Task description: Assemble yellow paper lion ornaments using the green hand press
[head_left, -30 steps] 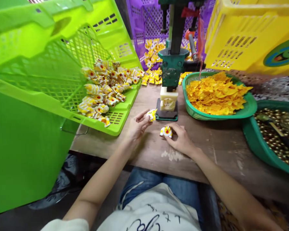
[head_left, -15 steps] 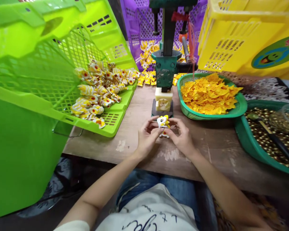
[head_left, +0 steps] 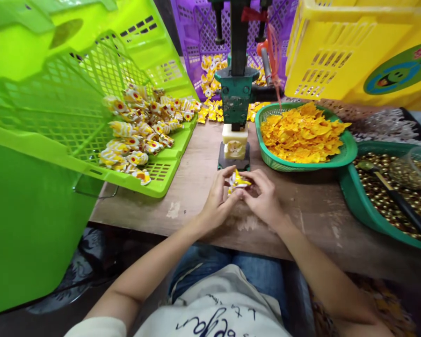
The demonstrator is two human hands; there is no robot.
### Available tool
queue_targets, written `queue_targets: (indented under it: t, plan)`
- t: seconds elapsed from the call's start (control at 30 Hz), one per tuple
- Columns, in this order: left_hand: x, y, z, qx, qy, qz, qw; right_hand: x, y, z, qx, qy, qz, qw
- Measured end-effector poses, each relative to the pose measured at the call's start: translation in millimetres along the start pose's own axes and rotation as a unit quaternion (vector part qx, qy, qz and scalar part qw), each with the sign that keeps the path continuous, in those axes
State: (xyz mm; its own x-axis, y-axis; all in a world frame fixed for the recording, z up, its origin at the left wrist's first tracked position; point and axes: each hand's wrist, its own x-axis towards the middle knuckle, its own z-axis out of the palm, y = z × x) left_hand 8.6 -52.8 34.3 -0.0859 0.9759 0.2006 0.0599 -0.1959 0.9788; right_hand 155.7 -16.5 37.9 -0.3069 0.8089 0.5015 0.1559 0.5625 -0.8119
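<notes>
Between my two hands is a small yellow-and-white plastic figure piece, held just in front of the press. My left hand pinches it from the left with thumb and fingers. From the right, my right hand grips the same piece, the thumbs nearly meeting below it. My fingers cover part of the piece. Behind it stands a green hand press with a cream block-shaped fixture on a dark base.
At left, a tipped lime-green crate holds many similar pieces. A green basket of yellow plastic parts sits right of the press. Farther right are a green basin of gold-brown beads and a yellow crate. A purple crate stands behind.
The small figure piece has been turned between my fingers, from its patterned face showing to a more sideways view. My hands have drawn closer around it. The whole view has shifted slightly.
</notes>
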Motion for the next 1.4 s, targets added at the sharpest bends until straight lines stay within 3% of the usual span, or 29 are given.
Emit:
queue_targets:
  t: [0.1, 0.23, 0.33, 0.4, 0.53, 0.67, 0.8, 0.97, 1.1, 1.23, 1.4]
  plan:
    - [10.0, 3.1, 4.2, -0.090, 0.031, -0.037, 0.995, -5.8, 1.0, 1.6, -0.022, -0.032, -0.035, 0.999]
    - [32.6, 3.0, -5.8, -0.236, 0.093, -0.125, 0.959, -4.1, 16.9, -4.2, -0.127, -0.078, 0.027, 0.989]
    - [48.3, 6.6, -17.6, -0.302, 0.093, -0.167, 0.934, -3.7, 27.5, -1.4, -0.202, -0.169, 0.043, 0.964]
    - [56.1, 9.4, -21.9, -0.315, 0.088, -0.174, 0.929, -4.0, 31.1, 3.0, -0.202, -0.187, 0.049, 0.960]
    - [64.9, 10.5, -18.4, -0.302, 0.065, -0.140, 0.941, 0.0, 30.0, 4.5, -0.025, -0.105, 0.130, 0.986]
    - [65.2, 6.2, -6.1, -0.302, 0.072, -0.130, 0.942, 5.2, 23.0, -3.4, 0.221, -0.053, 0.239, 0.944]
    - [59.4, 1.4, 2.6, -0.330, 0.075, -0.148, 0.929, 3.9, 19.1, -5.6, 0.264, -0.015, 0.267, 0.927]
    - [50.6, -3.5, 3.1, -0.364, 0.051, -0.163, 0.916, -1.6, 20.4, -1.6, 0.153, 0.014, 0.213, 0.965]
    - [45.3, -5.6, 3.2, -0.358, 0.041, -0.176, 0.916, -5.0, 15.1, 0.0, 0.003, 0.017, 0.112, 0.994]
    - [40.8, -8.0, 4.7, -0.352, 0.034, -0.165, 0.921, -6.2, 6.4, 2.6, -0.144, 0.033, -0.008, 0.989]
    - [34.7, -13.8, 8.7, -0.332, 0.046, -0.145, 0.931, -8.4, 5.9, 8.8, -0.197, 0.050, -0.071, 0.977]
